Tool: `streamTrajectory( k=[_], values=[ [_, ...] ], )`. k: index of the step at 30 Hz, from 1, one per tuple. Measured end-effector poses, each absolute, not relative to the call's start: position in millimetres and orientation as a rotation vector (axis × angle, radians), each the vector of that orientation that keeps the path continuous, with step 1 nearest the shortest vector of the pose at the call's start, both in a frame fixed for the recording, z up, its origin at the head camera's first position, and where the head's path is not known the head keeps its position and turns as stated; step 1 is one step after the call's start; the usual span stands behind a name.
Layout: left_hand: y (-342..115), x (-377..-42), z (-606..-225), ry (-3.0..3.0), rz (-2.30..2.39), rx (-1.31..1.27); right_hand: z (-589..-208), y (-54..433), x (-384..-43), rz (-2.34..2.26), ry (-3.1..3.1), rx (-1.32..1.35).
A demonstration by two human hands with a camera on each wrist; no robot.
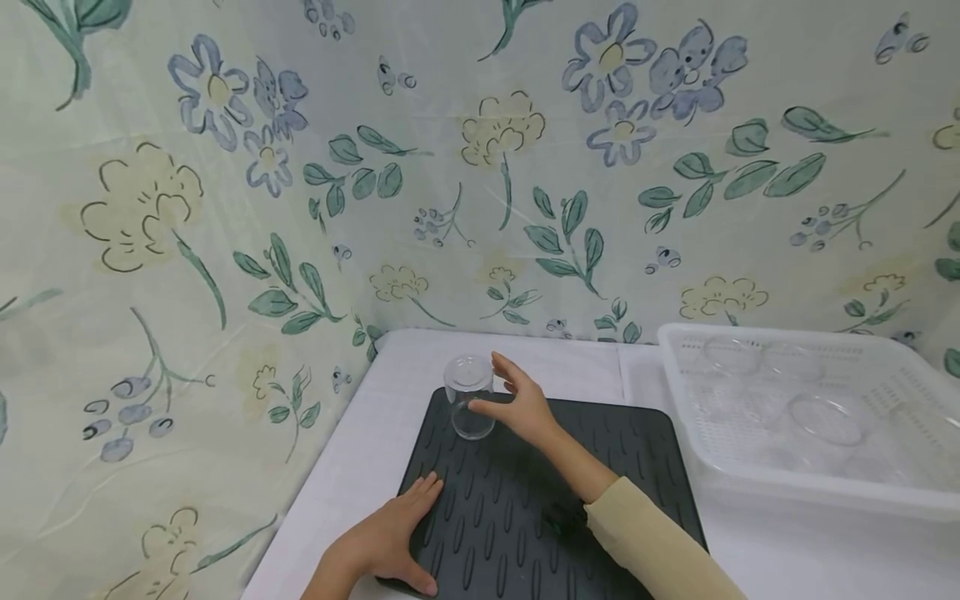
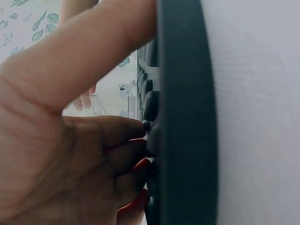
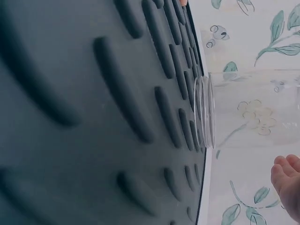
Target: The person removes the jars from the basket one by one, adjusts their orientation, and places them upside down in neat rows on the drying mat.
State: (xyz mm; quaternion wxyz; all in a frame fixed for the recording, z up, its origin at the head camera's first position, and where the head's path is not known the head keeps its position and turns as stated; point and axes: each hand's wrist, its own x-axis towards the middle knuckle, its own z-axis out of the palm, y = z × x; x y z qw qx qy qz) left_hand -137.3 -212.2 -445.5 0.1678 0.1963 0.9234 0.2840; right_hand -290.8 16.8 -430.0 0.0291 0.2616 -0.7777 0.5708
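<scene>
A clear drinking glass (image 1: pixel 471 396) stands upside down near the far left corner of a black ridged mat (image 1: pixel 517 508). Beside it, my right hand (image 1: pixel 525 408) has its thumb and fingers spread around the glass's right side. In the right wrist view, a gap shows between the glass (image 3: pixel 253 98) and the visible fingers of the hand (image 3: pixel 288 183). My left hand (image 1: pixel 390 529) rests on the mat's left edge, fingers spread. The left wrist view has that hand (image 2: pixel 37 150) touching the mat's ridged side, its thumb at the rim (image 2: pixel 187 117).
To the right sits a white plastic basket (image 1: pixel 810 492) with several clear glasses (image 1: pixel 825 421) in it. A white cloth (image 1: pixel 337 483) covers the table under the mat. Floral fabric (image 1: pixel 435 150) hangs behind and along the left side.
</scene>
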Motion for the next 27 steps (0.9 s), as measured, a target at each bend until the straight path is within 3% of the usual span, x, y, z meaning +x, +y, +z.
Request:
streamTrajectory(
  k=[27],
  values=[
    [-213.1,-139.2,-450.2,2.627,0.811,0.567,-401.3,131.5,-246.2,1.626,-2.317,0.754]
  ],
)
